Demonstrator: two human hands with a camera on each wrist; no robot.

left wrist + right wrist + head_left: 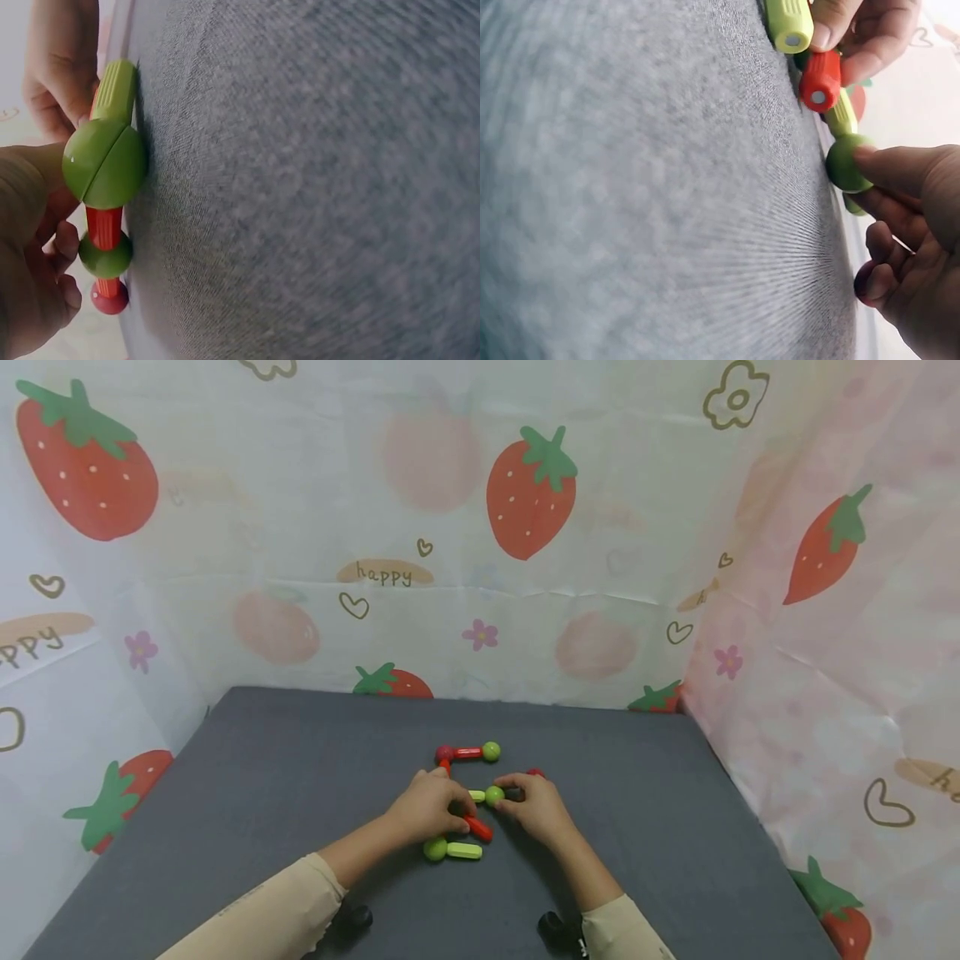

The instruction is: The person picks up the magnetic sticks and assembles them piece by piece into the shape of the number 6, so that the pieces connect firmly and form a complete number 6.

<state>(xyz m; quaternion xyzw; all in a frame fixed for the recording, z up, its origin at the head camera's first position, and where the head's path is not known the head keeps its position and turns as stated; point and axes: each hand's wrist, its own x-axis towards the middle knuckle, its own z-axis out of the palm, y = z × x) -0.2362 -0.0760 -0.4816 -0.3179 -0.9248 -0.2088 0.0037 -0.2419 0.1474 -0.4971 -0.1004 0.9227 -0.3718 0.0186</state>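
In the head view, my left hand (pixel 431 807) pinches a red magnetic rod (pixel 478 829) near its upper end; the metal tip at its other end faces the right wrist view. My right hand (pixel 538 807) pinches a green ball (pixel 847 163) between thumb and fingers. A light green rod (pixel 842 114) runs from that ball toward the left hand. Nearer me, another green ball (pixel 435 849) joins a light green rod (pixel 464 851) lying on the table. A dark red ball (pixel 445 753), red rod (pixel 468 752) and green ball (pixel 491 751) form the far row.
A red ball (pixel 535 772) sits just behind my right hand, partly hidden by it. The dark grey table (pixel 637 843) meets a strawberry-print cloth (pixel 450 635) at the back and sides. Black wrist devices (pixel 553 930) show below both forearms.
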